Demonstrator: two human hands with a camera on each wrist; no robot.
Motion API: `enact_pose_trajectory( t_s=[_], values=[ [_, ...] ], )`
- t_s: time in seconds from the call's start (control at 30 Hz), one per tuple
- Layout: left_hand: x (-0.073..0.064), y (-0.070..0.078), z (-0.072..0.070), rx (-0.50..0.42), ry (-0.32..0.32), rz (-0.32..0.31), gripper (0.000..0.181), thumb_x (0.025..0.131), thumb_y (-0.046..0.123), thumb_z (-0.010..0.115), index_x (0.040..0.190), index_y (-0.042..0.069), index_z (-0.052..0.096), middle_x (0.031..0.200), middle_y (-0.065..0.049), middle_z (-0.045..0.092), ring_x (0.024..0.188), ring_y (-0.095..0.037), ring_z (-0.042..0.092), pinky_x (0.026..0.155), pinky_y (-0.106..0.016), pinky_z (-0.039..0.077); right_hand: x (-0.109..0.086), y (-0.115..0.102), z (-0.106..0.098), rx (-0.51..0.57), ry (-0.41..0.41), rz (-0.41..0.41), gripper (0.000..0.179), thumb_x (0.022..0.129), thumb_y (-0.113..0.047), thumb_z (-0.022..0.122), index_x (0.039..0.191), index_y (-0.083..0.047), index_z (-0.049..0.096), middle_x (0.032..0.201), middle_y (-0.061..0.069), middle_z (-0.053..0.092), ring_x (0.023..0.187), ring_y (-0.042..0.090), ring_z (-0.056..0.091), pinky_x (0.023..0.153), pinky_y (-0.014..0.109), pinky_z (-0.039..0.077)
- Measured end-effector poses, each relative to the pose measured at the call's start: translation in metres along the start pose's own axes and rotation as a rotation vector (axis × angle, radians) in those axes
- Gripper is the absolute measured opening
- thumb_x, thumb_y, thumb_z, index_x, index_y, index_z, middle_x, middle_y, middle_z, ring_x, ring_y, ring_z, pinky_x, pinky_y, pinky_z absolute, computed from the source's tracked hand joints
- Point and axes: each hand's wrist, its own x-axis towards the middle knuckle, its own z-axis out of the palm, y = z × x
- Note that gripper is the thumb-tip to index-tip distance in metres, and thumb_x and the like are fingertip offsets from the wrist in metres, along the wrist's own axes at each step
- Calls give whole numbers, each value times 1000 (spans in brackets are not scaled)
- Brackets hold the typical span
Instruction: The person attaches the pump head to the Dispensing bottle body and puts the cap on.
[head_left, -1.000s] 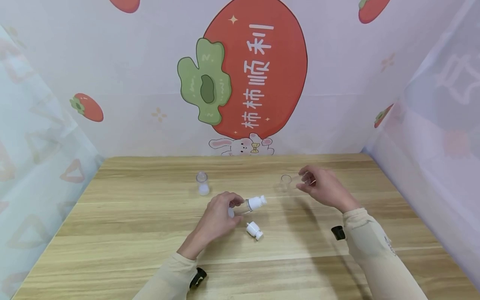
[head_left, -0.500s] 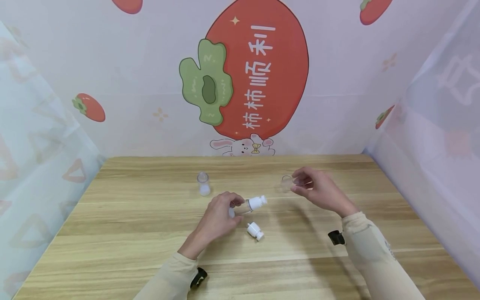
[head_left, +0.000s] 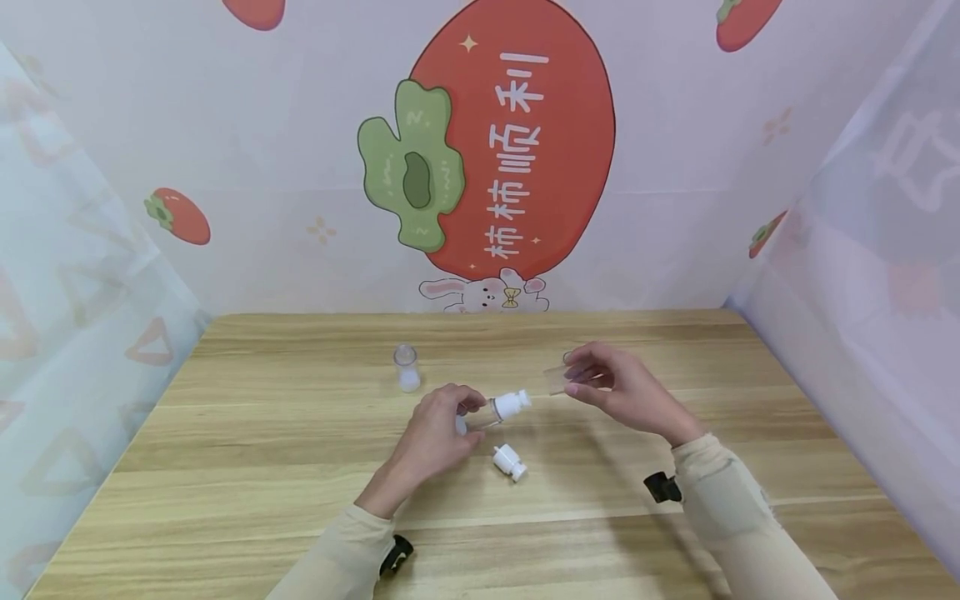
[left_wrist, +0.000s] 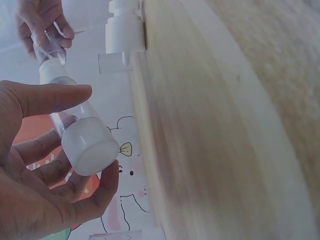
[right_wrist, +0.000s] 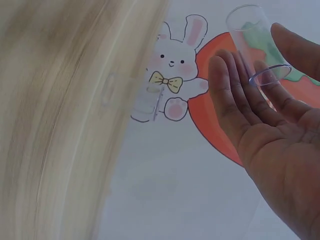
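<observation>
In the head view my left hand (head_left: 433,432) grips a clear pump bottle (head_left: 483,415), tilted so its white pump head (head_left: 512,404) points right. The left wrist view shows the bottle's white base (left_wrist: 92,147) between thumb and fingers. Just right of the pump head, my right hand (head_left: 626,390) pinches a clear tubular cap (head_left: 556,381), its open end facing the pump. Seen from the right wrist, this cap (right_wrist: 257,45) is hollow, with thumb and fingers around its rim. A loose white pump head (head_left: 509,462) lies on the table below the bottle.
A second clear bottle (head_left: 407,368) with a white base stands at the back left of the wooden table (head_left: 262,467). Another clear cap (right_wrist: 145,102) stands on the table, mostly hidden behind the right hand in the head view. Printed cloth (head_left: 285,150) walls the back and sides.
My right hand has moved left and slightly down with the clear cap, bringing it close to the pump head. My left hand and the bottle have stayed nearly still.
</observation>
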Motion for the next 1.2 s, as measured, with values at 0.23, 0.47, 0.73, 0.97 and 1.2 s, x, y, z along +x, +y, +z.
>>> enact_pose_trajectory(
  t_s=[0.23, 0.47, 0.73, 0.97, 1.2],
  values=[
    [1, 1, 0, 5, 3, 2, 35, 74, -1, 84, 106, 2, 72, 95, -8, 68, 89, -24, 61, 80, -42, 51, -3, -6, 7, 34, -6, -14, 29, 92, -10, 76, 118, -7, 65, 107, 12, 70, 96, 19, 67, 86, 33, 56],
    [1, 0, 0, 12, 5, -15, 36, 73, 0, 85, 107, 2, 72, 96, -7, 68, 89, -24, 61, 81, -42, 51, -4, -6, 12, 56, -7, -18, 28, 91, -9, 76, 117, -9, 65, 106, 8, 69, 96, 19, 67, 86, 34, 56],
    [1, 1, -1, 10, 3, 1, 36, 74, 0, 84, 107, 1, 72, 96, -9, 69, 89, -25, 61, 81, -43, 51, -4, -8, 16, 65, -19, -16, 29, 92, -11, 76, 118, -8, 65, 108, 9, 69, 97, 19, 67, 88, 34, 55],
    [2, 1, -1, 9, 0, 3, 35, 74, 0, 84, 107, 2, 72, 97, -9, 69, 90, -24, 61, 81, -43, 51, -3, -10, 19, 71, -26, -15, 29, 92, -10, 75, 119, -5, 64, 109, 13, 69, 98, 19, 67, 89, 34, 55],
    [3, 1, -1, 2, -1, 5, 36, 74, 0, 85, 108, 3, 73, 97, -8, 69, 90, -24, 62, 82, -44, 51, -2, -11, 21, 69, -40, -21, 29, 93, -10, 75, 119, -5, 64, 110, 14, 68, 98, 19, 67, 88, 35, 56]
  ],
)
